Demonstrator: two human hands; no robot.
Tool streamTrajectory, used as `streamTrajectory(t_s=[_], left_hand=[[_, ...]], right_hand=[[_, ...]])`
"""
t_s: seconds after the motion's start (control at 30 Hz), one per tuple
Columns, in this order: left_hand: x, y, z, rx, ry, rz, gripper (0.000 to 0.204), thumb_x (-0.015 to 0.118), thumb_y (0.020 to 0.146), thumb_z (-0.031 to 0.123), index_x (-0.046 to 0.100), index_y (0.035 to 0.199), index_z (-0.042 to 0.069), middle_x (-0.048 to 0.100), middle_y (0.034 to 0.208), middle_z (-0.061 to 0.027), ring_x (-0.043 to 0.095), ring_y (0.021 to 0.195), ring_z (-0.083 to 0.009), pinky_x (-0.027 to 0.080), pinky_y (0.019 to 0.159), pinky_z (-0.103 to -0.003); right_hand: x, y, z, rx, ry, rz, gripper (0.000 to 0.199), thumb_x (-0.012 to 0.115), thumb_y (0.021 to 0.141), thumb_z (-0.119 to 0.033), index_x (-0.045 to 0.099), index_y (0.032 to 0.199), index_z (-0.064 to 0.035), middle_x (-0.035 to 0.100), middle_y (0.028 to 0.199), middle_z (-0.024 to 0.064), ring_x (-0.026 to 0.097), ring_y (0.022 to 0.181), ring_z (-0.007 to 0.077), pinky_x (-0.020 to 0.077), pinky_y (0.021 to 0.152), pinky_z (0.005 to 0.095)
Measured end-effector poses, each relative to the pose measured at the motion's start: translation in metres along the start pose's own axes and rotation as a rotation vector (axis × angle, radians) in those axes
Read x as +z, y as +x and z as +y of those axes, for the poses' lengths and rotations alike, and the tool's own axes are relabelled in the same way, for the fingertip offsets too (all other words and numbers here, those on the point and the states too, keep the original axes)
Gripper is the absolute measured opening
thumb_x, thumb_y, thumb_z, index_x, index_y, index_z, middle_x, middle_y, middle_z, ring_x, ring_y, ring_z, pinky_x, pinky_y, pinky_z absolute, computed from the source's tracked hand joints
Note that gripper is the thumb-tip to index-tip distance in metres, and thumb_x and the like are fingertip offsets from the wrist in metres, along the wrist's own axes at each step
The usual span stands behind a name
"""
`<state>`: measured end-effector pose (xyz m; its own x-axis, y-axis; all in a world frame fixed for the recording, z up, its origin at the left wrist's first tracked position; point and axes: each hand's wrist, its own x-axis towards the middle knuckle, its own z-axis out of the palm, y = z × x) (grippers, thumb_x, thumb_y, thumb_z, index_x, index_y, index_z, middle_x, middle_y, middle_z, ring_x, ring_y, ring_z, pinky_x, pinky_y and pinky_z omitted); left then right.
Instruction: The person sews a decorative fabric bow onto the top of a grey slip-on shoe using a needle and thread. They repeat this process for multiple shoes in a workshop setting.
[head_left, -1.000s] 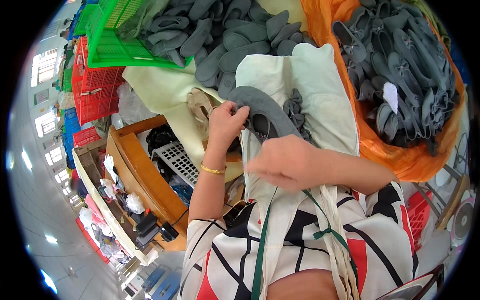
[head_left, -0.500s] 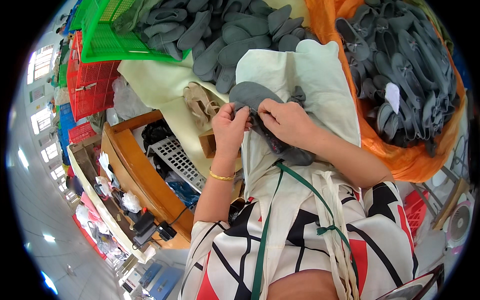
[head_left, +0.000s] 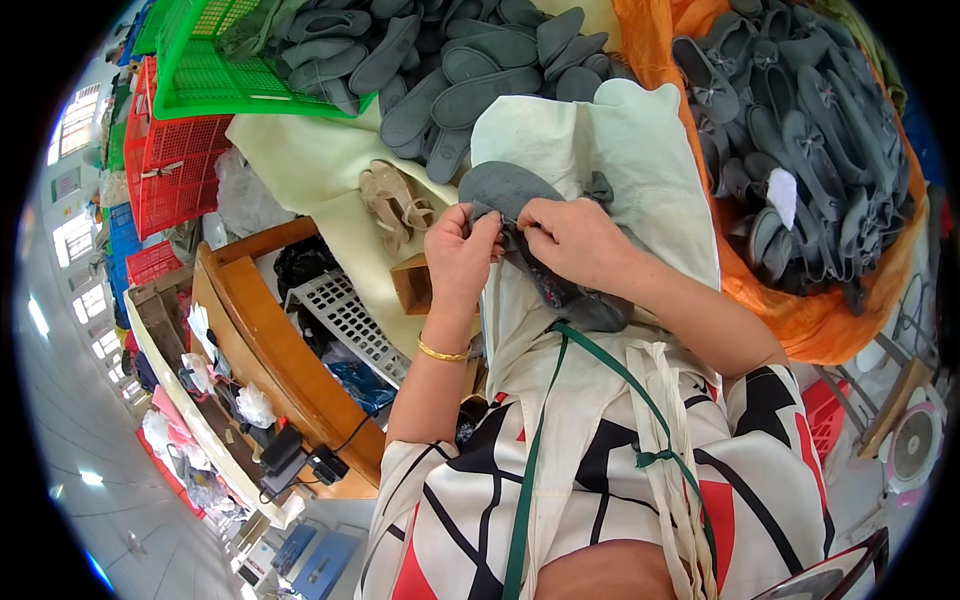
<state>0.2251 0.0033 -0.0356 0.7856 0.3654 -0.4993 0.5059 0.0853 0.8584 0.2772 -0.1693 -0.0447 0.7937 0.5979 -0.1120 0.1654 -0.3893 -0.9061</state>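
Grey shoe upper (head_left: 510, 190), lying on the cream lap cloth (head_left: 620, 150), is now pinched closed by both left hand (head_left: 462, 255) and right hand (head_left: 570, 240), the right having moved up from the lap a second ago, so joint handling is under way.

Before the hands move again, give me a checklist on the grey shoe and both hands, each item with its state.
1. Left hand grips the grey shoe at its edge: ok.
2. Right hand pinches the same edge beside it: ok.
3. Shoe rests on the pale cloth: ok.
4. Needle or thread between the fingers: cannot tell.
5. Grey shoe pile lies apart, right of the hands: ok.
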Motion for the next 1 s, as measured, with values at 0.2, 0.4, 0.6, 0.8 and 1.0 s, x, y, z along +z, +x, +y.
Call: streamTrajectory(t_s=[0.2,0.4,0.6,0.8,1.0], left_hand=[[0.001,0.002,0.0,-0.006,0.042,0.011,0.008,0.068,0.089,0.012,0.065,0.089,0.004,0.066,0.071,-0.0016,0.057,0.053,-0.0055,0.045,0.049,-0.019],[-0.003,0.006,0.011,-0.164,0.078,-0.04,0.009,0.065,0.089,0.014,0.063,0.085,0.006,0.064,0.068,-0.002,0.056,0.051,-0.007,0.044,0.047,-0.02],[-0.004,0.01,0.017,-0.217,-0.012,-0.112,0.01,0.065,0.089,0.014,0.062,0.081,0.008,0.061,0.065,-0.0007,0.052,0.048,-0.0073,0.043,0.045,-0.02],[-0.007,0.011,0.022,-0.223,-0.009,-0.151,0.01,0.063,0.091,0.014,0.063,0.083,0.009,0.062,0.066,0.0002,0.052,0.048,-0.0062,0.043,0.046,-0.019],[-0.008,0.014,0.021,-0.226,-0.006,-0.168,0.009,0.063,0.091,0.014,0.063,0.083,0.01,0.062,0.066,0.0009,0.052,0.048,-0.0055,0.043,0.046,-0.019]], right_hand=[[0.003,0.006,0.006,0.002,-0.031,-0.019,0.014,0.059,0.087,-0.013,0.065,0.096,-0.0028,0.066,0.081,0.0203,0.065,0.073,0.0396,0.0517,0.066,0.0442],[0.01,-0.003,0.005,0.023,-0.05,0.024,0.01,0.058,0.093,-0.013,0.059,0.1,-0.0066,0.066,0.081,0.0194,0.065,0.076,0.0404,0.0508,0.065,0.0459],[0.015,0.0,0.007,-0.031,-0.074,0.074,0.011,0.052,0.096,-0.019,0.058,0.097,-0.0091,0.065,0.074,0.0183,0.064,0.069,0.0405,0.049,0.061,0.0511],[0.0,0.007,0.009,-0.125,-0.269,0.002,0.006,0.055,0.089,-0.013,0.056,0.092,-0.0077,0.065,0.071,0.0168,0.065,0.068,0.0388,0.0488,0.058,0.0502],[-0.008,0.015,0.013,-0.185,-0.314,-0.044,0.005,0.056,0.087,-0.013,0.058,0.089,-0.0083,0.065,0.07,0.0162,0.065,0.068,0.0382,0.0488,0.057,0.0495]])
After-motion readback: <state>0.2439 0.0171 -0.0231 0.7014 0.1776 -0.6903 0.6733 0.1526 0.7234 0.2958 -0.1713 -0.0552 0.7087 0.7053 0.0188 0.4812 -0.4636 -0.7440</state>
